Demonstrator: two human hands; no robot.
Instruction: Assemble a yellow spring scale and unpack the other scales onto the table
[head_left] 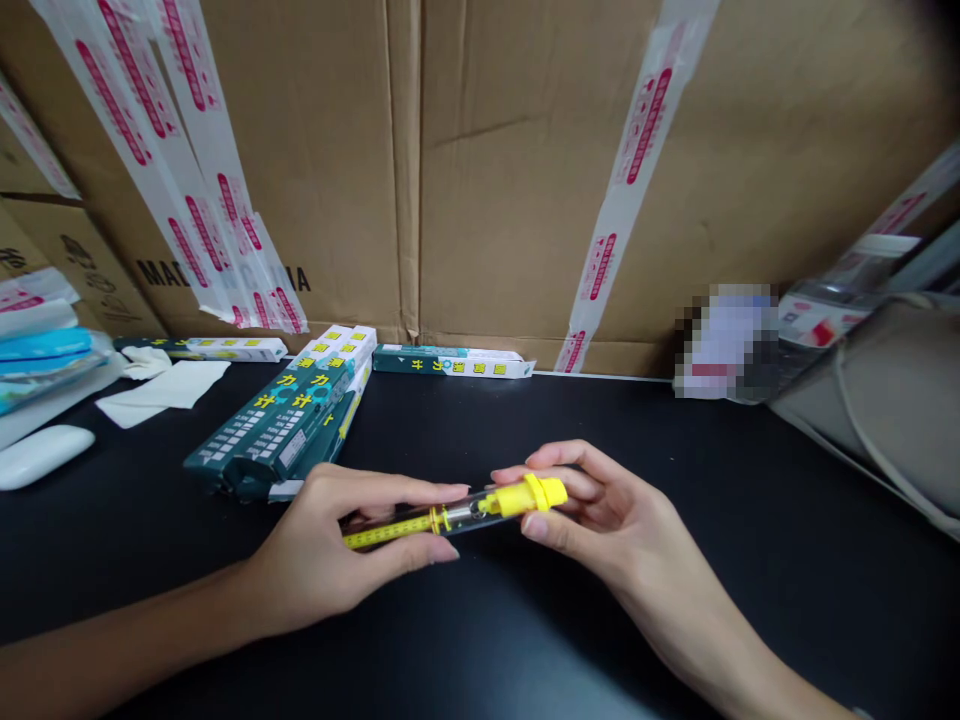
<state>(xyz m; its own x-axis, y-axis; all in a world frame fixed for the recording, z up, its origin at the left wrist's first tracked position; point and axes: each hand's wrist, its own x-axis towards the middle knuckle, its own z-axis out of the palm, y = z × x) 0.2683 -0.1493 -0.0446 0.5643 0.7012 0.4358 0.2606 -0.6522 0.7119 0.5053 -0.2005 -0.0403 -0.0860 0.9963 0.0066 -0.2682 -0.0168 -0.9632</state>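
A clear tubular spring scale [461,514] lies slanted across the middle of the view, its right end a little higher. My left hand [330,535] is closed round the tube, thumb below and fingers above, over its yellow graduated part. At the right end sits a yellow cap [525,495], with a metal hook inside the tube beside it. The thumb and fingers of my right hand [600,510] pinch that capped end. Behind my left hand, dark green and white spring scale boxes [289,415] lie stacked, partly hidden by it.
The black table [480,640] ends at a taped cardboard box wall [487,180]. Against it lies another slim box [450,362]. White tissue [165,390], a white computer mouse [45,455] and plastic packs [45,350] are left. A clear bottle [825,310] and grey bag [885,390] stand right.
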